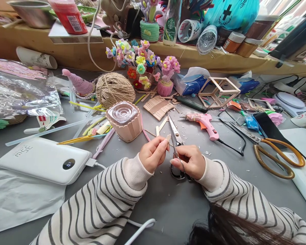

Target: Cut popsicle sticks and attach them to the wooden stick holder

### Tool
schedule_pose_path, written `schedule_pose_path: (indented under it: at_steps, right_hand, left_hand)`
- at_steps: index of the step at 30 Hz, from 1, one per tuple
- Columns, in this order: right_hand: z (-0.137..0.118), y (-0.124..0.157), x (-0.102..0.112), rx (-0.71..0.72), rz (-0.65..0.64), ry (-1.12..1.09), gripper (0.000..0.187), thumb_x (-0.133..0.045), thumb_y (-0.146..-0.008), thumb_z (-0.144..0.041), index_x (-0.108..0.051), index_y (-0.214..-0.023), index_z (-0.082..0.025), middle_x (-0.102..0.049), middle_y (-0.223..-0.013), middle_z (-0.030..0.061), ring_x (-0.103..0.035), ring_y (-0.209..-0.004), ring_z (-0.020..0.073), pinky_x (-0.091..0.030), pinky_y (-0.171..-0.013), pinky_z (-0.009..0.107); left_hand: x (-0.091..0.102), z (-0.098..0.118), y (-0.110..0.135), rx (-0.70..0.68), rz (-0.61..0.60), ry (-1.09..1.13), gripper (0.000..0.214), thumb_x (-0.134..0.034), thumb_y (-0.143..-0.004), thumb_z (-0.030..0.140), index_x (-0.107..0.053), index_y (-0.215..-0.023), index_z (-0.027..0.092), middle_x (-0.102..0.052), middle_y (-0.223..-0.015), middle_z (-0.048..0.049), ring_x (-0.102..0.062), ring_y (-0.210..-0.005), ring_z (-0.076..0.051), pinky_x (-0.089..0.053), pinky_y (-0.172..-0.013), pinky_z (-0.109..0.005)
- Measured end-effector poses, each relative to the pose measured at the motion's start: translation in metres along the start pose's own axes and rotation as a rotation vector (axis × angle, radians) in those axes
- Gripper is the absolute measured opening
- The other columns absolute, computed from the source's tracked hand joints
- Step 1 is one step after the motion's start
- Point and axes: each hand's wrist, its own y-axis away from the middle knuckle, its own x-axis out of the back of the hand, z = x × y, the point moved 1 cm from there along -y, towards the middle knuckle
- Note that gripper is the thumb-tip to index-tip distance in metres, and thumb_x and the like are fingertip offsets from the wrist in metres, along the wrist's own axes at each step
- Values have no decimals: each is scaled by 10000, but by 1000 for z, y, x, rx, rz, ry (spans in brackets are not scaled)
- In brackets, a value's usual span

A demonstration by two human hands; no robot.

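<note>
My left hand point(155, 153) is closed in a pinch on a short piece of wooden craft stick point(168, 137). Close beside it, my right hand point(191, 161) is closed on metal scissors point(174, 147), whose upright blade is near the stick piece. A broader scissor blade with a pivot screw and a black handle loop show just behind and below; whether they belong to the same scissors I cannot tell. Beyond my left hand stands a small container point(127, 127) sided with wooden sticks, its clear ridged face upward. A row of craft sticks point(158, 107) lies farther back.
A pink glue gun point(203, 124) and large brown-handled scissors point(277, 154) lie to the right. On the left are a white power bank point(44, 160) and a twine ball point(114, 89). Pipe-cleaner flowers point(140, 61) and a wooden stick frame point(219, 90) stand behind.
</note>
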Motion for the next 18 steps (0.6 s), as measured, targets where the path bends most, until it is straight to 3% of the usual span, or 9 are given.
schedule_pose_path:
  at_steps: [13, 18]
  right_hand:
    - [1, -1, 2, -20, 3, -22, 449, -455, -739, -503, -321, -460, -177, -311, -398, -51, -250, -405, 57, -232, -382, 191]
    - [1, -2, 1, 13, 54, -22, 464, -516, -726, -454, -283, -432, -181, -277, -387, -64, -223, -394, 51, -219, -369, 184]
  left_hand:
    - [5, -2, -4, 86, -77, 148, 313, -478, -759, 448, -466, -642, 158, -273, -280, 107, -186, -248, -16, -113, -285, -167]
    - [5, -1, -4, 95, -48, 143, 341, -514, -723, 476, -461, -621, 156, -268, -275, 107, -187, -247, -15, -109, -280, -165]
